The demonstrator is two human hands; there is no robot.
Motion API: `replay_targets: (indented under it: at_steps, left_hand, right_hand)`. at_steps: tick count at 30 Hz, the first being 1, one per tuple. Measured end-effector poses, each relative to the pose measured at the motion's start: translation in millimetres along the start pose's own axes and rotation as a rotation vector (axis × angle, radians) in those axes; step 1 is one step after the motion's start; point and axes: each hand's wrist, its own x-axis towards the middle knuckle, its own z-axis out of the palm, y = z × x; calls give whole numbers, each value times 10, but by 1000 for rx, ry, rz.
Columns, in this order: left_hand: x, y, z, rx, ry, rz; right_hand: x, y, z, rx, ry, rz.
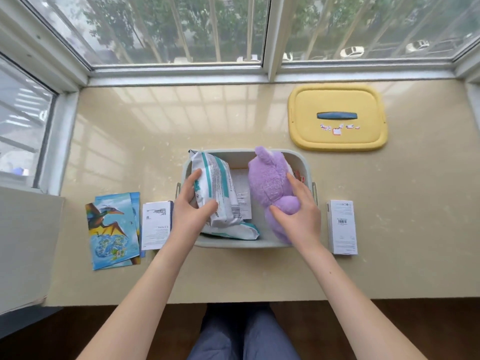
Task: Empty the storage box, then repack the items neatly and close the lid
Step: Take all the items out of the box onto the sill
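Beige window-side table, centre: open storage box, holding a wet-wipes pack grasped by the fingers of my left hand and a purple plush toy grasped by my right hand; I'd seat each against opposite walls, below the rim, so the yellow lid can close.

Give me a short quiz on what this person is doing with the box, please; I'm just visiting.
1. True or false: the yellow lid sits on the storage box.
2. Fill in: the dinosaur cards lie on the person's ____ of the box.
3. The right hand grips: A) the lid, B) the purple plush toy, C) the cards.
Key: 1 false, the lid lies apart on the counter; 2 left; 3 B, while the left hand grips the white-and-teal pack.
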Motion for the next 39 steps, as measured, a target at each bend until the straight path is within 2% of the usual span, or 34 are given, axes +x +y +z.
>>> replay_targets:
  at_steps: [9,16,19,24,31,39]
  left_hand:
    - [-764,540,-250,-76,-210,100]
    - [-1159,455,127,-45,-383,50]
    - [-1257,442,475,-39,-427,31]
    - [-1341,340,1270,-54,-431,-12]
    - [-1530,66,2760,-85,-344,-131]
    - [-1104,-329,4024,-38,-322,-212]
  right_hand:
    - [-821,-583,-737,117,217,41]
    - [-1332,-120,-1210,162,290,183]
    - [-1364,157,-1539,222,247,238]
    - [-1252,703,-2270,198,357,279]
    - [-726,1612,-3294,98,263,335]
    - [2,2466,-3628,37,192,375]
